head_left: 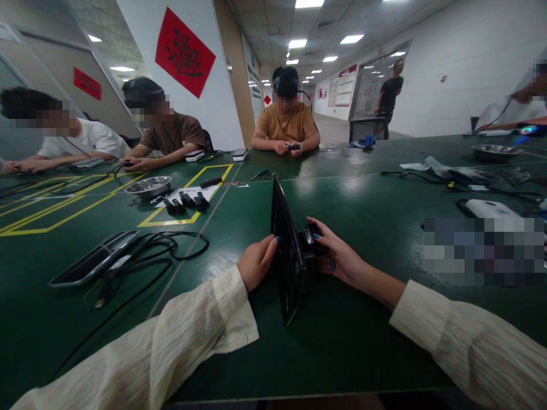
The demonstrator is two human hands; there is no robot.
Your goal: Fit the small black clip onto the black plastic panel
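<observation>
Panel (288, 273) stands upright near the table's (350, 353) front edge: left hand (256, 263) clamps it steady, right hand's (339, 259) fingers grip its mount (311, 238).

A: What's the room like?
B: Long dark green surface (367, 199) with yellow lines (64, 217), white walls (453, 74), a red banner (184, 51) on the left one.
A: Light?
B: Bright ceiling panels (351, 39) down a corridor.

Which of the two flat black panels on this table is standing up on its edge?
The held panel, upright between the left hand and right hand; the other panel lies flat at left among cables.
</observation>
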